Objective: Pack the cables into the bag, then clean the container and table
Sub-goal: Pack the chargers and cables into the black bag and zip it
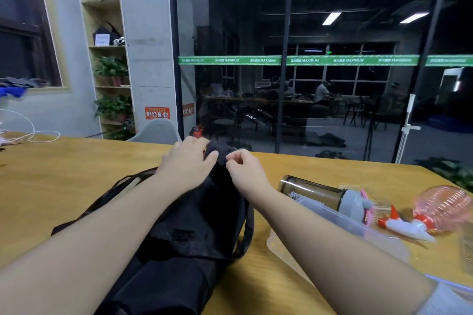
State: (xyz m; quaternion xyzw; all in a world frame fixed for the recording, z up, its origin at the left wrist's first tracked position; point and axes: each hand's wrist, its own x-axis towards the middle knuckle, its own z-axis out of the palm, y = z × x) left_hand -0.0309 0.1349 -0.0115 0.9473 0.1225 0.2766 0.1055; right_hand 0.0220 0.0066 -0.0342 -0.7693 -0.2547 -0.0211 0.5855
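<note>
While both hands [188,158] [243,167] pinch one black bag [194,222], one clear container [358,233] beside it.

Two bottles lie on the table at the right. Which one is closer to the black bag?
The dark see-through bottle with the grey lid. It lies just right of the black bag, while the pink spray bottle lies farther right, near the table's edge.

Both hands, left hand [188,161] and right hand [245,172], grip the black bag's [194,225] top on the table [64,174].

Matt black cloth bag [194,225] on smooth wood table [76,169]; clear glossy plastic container [340,227].
</note>
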